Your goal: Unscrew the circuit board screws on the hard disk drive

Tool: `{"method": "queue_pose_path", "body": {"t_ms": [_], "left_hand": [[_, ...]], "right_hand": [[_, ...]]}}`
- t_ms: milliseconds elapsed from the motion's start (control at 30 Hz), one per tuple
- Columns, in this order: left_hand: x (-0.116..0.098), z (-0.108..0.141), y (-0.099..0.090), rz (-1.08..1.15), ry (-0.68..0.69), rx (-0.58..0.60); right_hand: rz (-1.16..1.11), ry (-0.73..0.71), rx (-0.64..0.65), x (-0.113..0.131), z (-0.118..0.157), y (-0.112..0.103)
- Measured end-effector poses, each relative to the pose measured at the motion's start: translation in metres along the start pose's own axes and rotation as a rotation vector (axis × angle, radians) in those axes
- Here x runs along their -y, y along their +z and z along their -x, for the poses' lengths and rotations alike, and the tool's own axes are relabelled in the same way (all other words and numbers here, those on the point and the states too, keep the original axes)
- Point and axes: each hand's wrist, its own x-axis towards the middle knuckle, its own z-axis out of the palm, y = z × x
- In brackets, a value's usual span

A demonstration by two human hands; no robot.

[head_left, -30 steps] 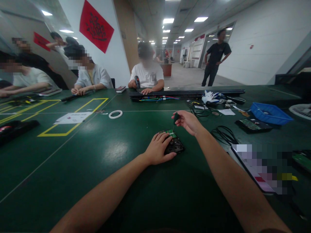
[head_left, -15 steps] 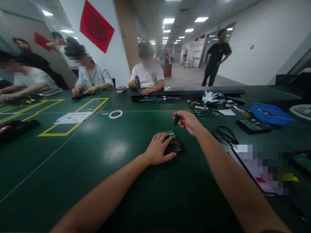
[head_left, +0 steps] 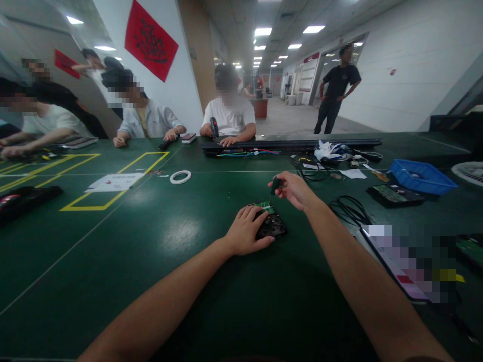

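A small black device (head_left: pixel 276 229) with a green circuit board (head_left: pixel 264 205) at its far end lies on the green table. My left hand (head_left: pixel 247 231) rests over its left side, fingers stretched across the top and the thumb along the near edge; part of the device is hidden beneath. In my right hand (head_left: pixel 292 190) is a screwdriver with a dark green handle (head_left: pixel 275 185), pinched between the fingers. It stands nearly upright over the board, its thin shaft pointing down at the far right corner. Whether the tip touches a screw is too small to tell.
Right of my arm are black cables (head_left: pixel 349 208), another opened device (head_left: pixel 394 195), a blue tray (head_left: pixel 422 176) and a tablet-like screen (head_left: pixel 400 271). A white ring (head_left: pixel 180 177) and paper (head_left: pixel 115 182) lie left. Across the table, a person holds a power driver (head_left: pixel 214 128) by long black bars (head_left: pixel 290 145).
My hands, the screwdriver and the device stay almost in place. Across the table at left, a co-worker's hand has moved right with a dark object.
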Motion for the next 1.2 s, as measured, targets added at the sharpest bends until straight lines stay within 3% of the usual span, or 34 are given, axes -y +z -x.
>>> {"method": "queue_pose_path", "body": {"t_ms": [167, 467, 1200], "left_hand": [[0.0014, -0.0004, 0.0021, 0.000, 0.000, -0.003], [0.0008, 0.0004, 0.0023, -0.020, 0.000, -0.005], [0.0010, -0.0004, 0.0018, 0.005, -0.005, 0.003]], "right_hand": [[0.078, -0.085, -0.063, -0.0012, -0.0017, -0.0021], [0.060, -0.122, -0.001, -0.0011, -0.0005, -0.0029], [-0.108, 0.031, 0.041, -0.0005, 0.0000, -0.0001]]}}
